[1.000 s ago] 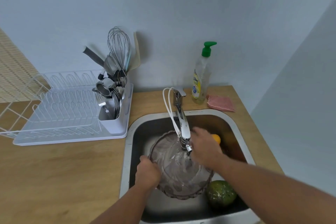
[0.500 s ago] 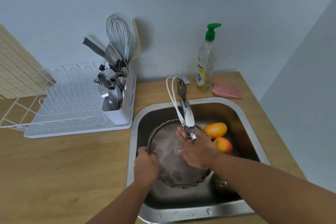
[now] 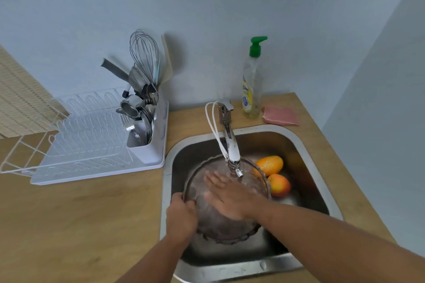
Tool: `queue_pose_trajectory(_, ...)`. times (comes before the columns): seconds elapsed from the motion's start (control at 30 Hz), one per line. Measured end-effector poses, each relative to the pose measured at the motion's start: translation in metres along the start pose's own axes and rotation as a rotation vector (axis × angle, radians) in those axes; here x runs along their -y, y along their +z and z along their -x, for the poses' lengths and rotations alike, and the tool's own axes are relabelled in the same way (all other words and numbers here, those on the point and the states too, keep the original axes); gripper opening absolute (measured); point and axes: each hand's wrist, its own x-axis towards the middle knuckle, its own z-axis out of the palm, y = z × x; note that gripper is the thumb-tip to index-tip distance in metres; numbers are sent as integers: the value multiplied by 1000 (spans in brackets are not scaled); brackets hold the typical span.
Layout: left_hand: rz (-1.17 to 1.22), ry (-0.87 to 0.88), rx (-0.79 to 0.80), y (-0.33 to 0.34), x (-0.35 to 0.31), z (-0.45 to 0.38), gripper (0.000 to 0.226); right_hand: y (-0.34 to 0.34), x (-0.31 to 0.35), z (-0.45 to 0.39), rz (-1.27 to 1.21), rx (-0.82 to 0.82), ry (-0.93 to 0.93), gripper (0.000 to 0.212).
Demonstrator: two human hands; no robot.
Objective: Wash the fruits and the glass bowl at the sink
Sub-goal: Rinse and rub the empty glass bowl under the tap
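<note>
We clamp the left hand [image 3: 180,218] on the glass bowl [image 3: 226,200] rim's left, the right hand [image 3: 230,200] flat and fingers apart inside, nearer the mangoes [image 3: 273,174] to the right.

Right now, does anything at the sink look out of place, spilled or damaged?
Nothing stands out. The left hand grips the rim of the bowl, the right hand lies flat inside it under the tap, and two fruits sit in the sink. No spill shows on the counter.
</note>
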Motion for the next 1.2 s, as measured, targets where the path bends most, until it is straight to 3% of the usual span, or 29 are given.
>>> queue_pose_trajectory(0.1, 20, -27, -1, -7, 0, -6, 16, -15, -15, 19, 104, 16, 95, 76)
queue_pose_trajectory(0.23, -6, -141, 57, -9, 4, -28, 24, -3, -13, 67, -60, 42, -51, 59)
queue_pose_trajectory(0.3, 43, -214, 92, -18, -9, -28, 22, 11, -16, 78, -12, -83, -131, 49)
queue_pose_trajectory(0.4, 28, -282, 172, -32, -25, -25, 12, 29, -24, 75, -12, -442, -269, 42)
queue_pose_trajectory(0.47, -15, -290, 249, -37, -32, -26, 18, 34, -24, 69, -65, -653, -313, 37)
queue_pose_trajectory(0.63, -146, -213, 402, -48, -44, -23, 41, 35, -22, 70, -366, -814, -168, 33)
queue_pose_trajectory(0.77, -269, -13, 389, -39, -41, -20, 70, 36, -36, 69, -612, -820, 21, 50)
queue_pose_trajectory(0.83, -436, 156, 320, -29, -35, -23, 90, 35, -42, 68, -679, -816, 70, 50)
queue_pose_trajectory(0.9, -483, 239, 273, -18, -29, -27, 93, 33, -49, 65, -781, -773, 131, 46)
queue_pose_trajectory(0.97, -450, 239, 304, -8, -24, -31, 79, 32, -56, 58, -894, -724, 217, 46)
queue_pose_trajectory(1.1, -95, 90, 283, 14, -13, -41, 67, 33, -72, 27, -988, -653, 407, 51)
queue_pose_trajectory(1.2, 59, -71, 182, 29, -1, -50, 71, 31, -61, 6, -715, -595, 397, 37)
